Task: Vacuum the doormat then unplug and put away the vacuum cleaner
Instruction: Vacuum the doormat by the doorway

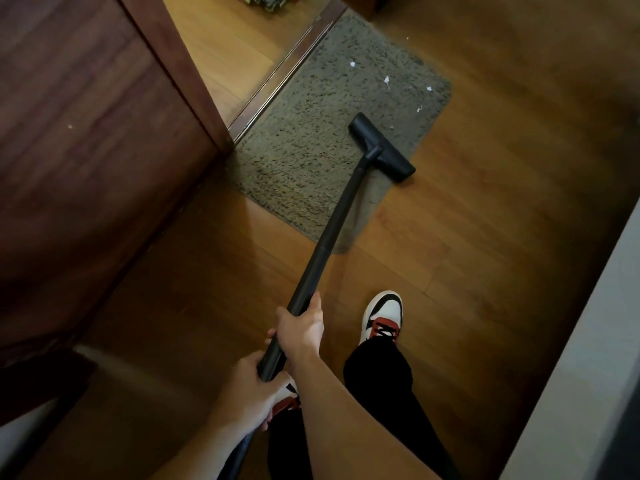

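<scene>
A grey shaggy doormat [322,133] lies on the wooden floor beside a doorway threshold. Small white scraps [387,80] dot its far right part. The black vacuum head [381,147] rests on the mat's right edge, partly over the floor. Its long black tube [329,237] runs down toward me. My right hand [303,329] grips the tube from the right. My left hand [247,386] holds the tube's lower end just below it. The vacuum's body and cord are out of view.
A dark wooden door [86,133] stands at the left, its edge meeting the mat's near corner. My right foot in a white, red and black shoe [382,318] stands on the floor [502,220]. A pale wall edge [588,358] runs along the right.
</scene>
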A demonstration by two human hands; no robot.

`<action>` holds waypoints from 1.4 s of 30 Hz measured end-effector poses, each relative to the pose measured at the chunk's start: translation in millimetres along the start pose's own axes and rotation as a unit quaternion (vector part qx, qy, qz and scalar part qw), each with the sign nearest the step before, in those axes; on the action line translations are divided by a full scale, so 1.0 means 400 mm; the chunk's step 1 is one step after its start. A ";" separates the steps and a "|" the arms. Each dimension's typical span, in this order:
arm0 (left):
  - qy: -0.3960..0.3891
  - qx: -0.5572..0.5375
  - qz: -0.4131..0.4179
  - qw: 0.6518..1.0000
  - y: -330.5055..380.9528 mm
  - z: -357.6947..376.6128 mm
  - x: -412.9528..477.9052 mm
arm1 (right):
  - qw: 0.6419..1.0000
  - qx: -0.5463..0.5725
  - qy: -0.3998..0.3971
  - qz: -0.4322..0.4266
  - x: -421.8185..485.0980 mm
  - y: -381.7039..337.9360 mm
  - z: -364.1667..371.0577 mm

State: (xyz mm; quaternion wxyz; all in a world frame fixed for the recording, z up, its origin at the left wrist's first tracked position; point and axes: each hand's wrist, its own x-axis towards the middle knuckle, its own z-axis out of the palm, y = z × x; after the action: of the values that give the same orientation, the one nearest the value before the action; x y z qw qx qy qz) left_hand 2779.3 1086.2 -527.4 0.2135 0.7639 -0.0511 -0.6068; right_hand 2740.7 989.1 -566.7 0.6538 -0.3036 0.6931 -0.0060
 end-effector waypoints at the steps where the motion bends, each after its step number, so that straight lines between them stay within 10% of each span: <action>1: -0.002 -0.006 -0.002 1.000 -0.011 -0.003 -0.011 | 1.000 -0.001 0.000 0.003 -0.010 0.012 0.004; 42: -0.031 -0.046 0.008 0.998 0.569 0.329 0.293 | 0.993 -0.096 0.019 -0.062 0.399 -0.496 -0.382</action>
State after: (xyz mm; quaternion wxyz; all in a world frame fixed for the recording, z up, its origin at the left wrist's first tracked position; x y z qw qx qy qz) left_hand 2725.8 806.2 -567.9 0.2516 0.7339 -0.0355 -0.6300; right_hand 2689.9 699.3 -608.3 0.6066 -0.4069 0.6829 0.0138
